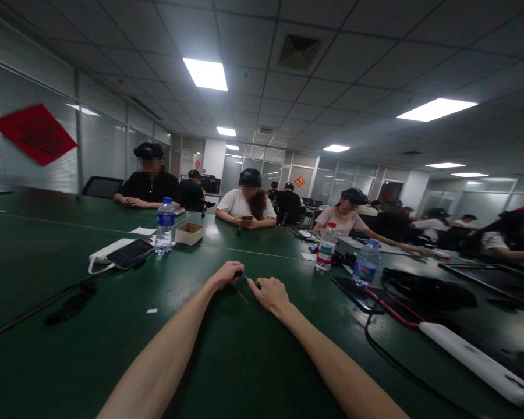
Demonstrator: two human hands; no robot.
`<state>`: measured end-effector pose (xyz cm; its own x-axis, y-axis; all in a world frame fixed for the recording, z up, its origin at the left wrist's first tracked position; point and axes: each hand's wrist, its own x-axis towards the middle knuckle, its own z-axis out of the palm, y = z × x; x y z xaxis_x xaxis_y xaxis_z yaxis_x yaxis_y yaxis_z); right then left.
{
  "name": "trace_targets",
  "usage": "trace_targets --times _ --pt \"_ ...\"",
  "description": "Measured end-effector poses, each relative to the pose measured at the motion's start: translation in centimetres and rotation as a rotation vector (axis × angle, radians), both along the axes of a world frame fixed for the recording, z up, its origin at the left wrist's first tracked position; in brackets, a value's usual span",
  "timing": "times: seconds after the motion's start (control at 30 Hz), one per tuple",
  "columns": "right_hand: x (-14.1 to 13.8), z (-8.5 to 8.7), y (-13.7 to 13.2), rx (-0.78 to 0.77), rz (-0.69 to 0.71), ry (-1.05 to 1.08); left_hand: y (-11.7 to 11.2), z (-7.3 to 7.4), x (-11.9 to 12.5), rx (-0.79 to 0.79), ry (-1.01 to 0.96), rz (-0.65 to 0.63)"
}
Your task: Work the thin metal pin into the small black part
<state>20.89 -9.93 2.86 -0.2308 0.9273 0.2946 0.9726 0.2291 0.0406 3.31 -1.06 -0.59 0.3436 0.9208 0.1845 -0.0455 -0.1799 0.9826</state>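
My left hand (227, 274) is closed, with its fingers pinching a small black piece (239, 273). Close beside it on the right, my right hand (269, 293) is closed around a dark slim object (257, 285). A thin bright line runs from this object toward the left hand's piece. Both things are too small to name for sure, and whether they join I cannot tell. The hands are just above or resting on the dark green table (244, 361), forearms reaching in from the near edge.
To the left are a blue-capped water bottle (164, 226), an open small box (189, 234), a phone (130, 254) and a white scrap (151, 311). On the right stand a red-capped bottle (326, 247), another bottle (366, 263) and a white power strip (475, 361). Several people sit around.
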Motion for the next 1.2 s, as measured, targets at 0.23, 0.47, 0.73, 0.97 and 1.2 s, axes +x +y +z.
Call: trace_targets --times 0.23,0.47,0.73,0.97,1.2 --pt "-0.04 0.18 -0.15 -0.014 0.000 0.005 0.10 -0.06 -0.03 0.002 -0.013 -0.010" --pt "-0.10 0.35 -0.33 -0.029 -0.009 0.013 0.02 -0.01 -0.11 -0.010 -0.015 -0.009" --pt "-0.10 0.24 -0.17 -0.031 -0.015 0.014 0.27 -0.26 -0.07 -0.023 -0.030 -0.011" --pt "-0.11 0.28 -0.23 -0.019 -0.007 0.017 0.08 -0.11 -0.11 -0.038 -0.053 -0.017" --pt "-0.19 0.05 -0.24 -0.008 -0.019 0.023 0.22 -0.26 -0.03 -0.046 -0.063 -0.005"
